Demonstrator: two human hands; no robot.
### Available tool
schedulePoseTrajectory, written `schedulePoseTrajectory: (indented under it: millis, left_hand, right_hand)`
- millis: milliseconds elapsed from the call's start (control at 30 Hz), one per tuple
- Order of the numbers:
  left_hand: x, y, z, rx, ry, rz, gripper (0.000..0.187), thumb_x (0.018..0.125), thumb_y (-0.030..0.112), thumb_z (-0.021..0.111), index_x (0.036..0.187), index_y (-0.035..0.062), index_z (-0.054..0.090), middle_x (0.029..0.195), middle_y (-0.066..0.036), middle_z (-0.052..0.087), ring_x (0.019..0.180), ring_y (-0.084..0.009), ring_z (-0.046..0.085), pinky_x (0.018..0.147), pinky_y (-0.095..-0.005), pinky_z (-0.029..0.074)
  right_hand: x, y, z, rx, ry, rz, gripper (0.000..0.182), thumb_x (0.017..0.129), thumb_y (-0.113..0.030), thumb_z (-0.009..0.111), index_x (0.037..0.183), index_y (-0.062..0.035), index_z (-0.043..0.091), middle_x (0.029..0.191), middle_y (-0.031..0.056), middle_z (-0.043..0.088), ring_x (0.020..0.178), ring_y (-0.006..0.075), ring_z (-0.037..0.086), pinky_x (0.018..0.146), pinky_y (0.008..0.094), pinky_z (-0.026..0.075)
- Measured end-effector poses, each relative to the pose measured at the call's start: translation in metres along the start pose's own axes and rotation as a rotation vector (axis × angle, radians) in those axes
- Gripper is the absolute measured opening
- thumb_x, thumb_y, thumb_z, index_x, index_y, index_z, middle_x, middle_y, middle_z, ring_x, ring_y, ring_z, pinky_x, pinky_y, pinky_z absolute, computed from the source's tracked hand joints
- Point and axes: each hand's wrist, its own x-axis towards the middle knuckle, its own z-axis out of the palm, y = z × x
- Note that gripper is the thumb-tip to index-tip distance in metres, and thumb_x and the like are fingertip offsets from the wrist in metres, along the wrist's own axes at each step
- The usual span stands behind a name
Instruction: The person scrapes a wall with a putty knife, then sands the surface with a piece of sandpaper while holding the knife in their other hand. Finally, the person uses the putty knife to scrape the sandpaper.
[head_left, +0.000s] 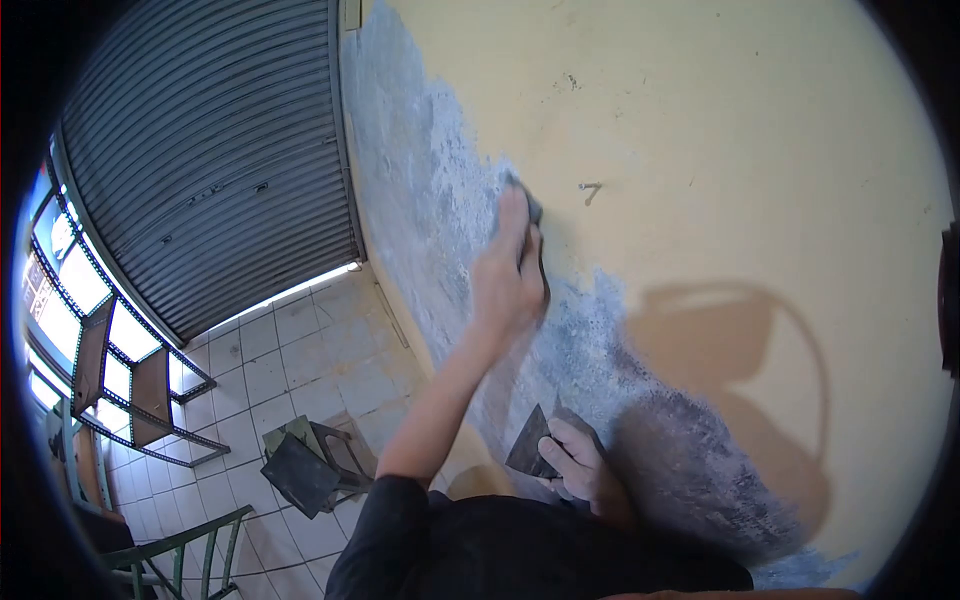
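Note:
Against the yellow wall [740,130], my left hand [508,275] is pressed over a dark, flat piece [533,208], its fingers reaching along it; what the piece is, I cannot make out. It touches the upper edge of a rough grey-white patch [400,150] on the wall. Lower down, close to my body, my right hand [575,458] is wrapped round a putty knife [530,440] with a wide, dark blade. The blade points to the left, beside the lower part of the patch.
A grey roller shutter [220,150] stands at the upper left. Below are a metal shelf rack [150,395], a small stool [345,450] with a dark sheet on it, and green metal rails [180,550] on the tiled floor [270,350]. A small hook [590,188] sticks out of the wall.

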Motion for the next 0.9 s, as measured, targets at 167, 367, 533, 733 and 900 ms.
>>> schedulePoseTrajectory:
  millis: [167,367,533,733,900]
  left_hand:
    - [-0.035,0.005,0.002,-0.038,-0.016,0.000,0.052,0.097,-0.001,0.053,0.148,-0.0034,0.046,0.147,-0.033,0.045,0.137,-0.0416,0.048,0.109,-0.0409,0.045]
    - [-0.058,0.010,0.011,-0.008,0.001,0.063,0.052,0.096,-0.002,0.053,0.148,-0.0046,0.045,0.147,-0.033,0.046,0.139,-0.0402,0.047,0.107,-0.0411,0.047]
    - [0.014,0.005,0.003,-0.023,0.022,-0.002,0.051,0.097,0.001,0.055,0.147,-0.0060,0.045,0.145,-0.033,0.047,0.138,-0.0415,0.047,0.107,-0.0403,0.047]
    - [-0.079,0.017,0.014,0.038,0.013,0.052,0.049,0.099,0.001,0.054,0.147,-0.0052,0.045,0.143,-0.032,0.050,0.132,-0.0416,0.053,0.104,-0.0382,0.048]
    - [0.018,0.010,-0.003,-0.093,-0.017,-0.149,0.049,0.097,-0.003,0.053,0.145,-0.0059,0.047,0.148,-0.032,0.046,0.136,-0.0425,0.049,0.106,-0.0398,0.047]
  right_hand:
    - [-0.003,0.000,0.002,0.024,0.049,0.022,0.018,0.107,-0.014,0.054,0.112,0.0027,0.056,0.076,-0.0009,0.058,0.059,0.0044,0.053,0.049,0.0225,0.041]
    - [-0.002,0.014,-0.007,-0.032,0.065,-0.042,0.018,0.106,-0.015,0.054,0.108,0.0028,0.056,0.072,-0.0015,0.054,0.057,0.0043,0.051,0.049,0.0220,0.041]
    - [-0.001,0.007,0.001,-0.070,0.083,-0.094,0.018,0.107,-0.016,0.053,0.101,0.0019,0.055,0.069,-0.0006,0.054,0.053,0.0068,0.050,0.048,0.0241,0.040]
    - [0.000,0.006,-0.012,-0.091,-0.090,-0.057,0.018,0.107,-0.015,0.053,0.105,0.0022,0.056,0.072,0.0006,0.057,0.057,0.0053,0.052,0.049,0.0246,0.040]
    - [0.002,0.001,-0.006,-0.108,-0.066,-0.150,0.018,0.108,-0.016,0.052,0.104,0.0018,0.056,0.069,0.0008,0.057,0.055,0.0048,0.051,0.049,0.0241,0.039]
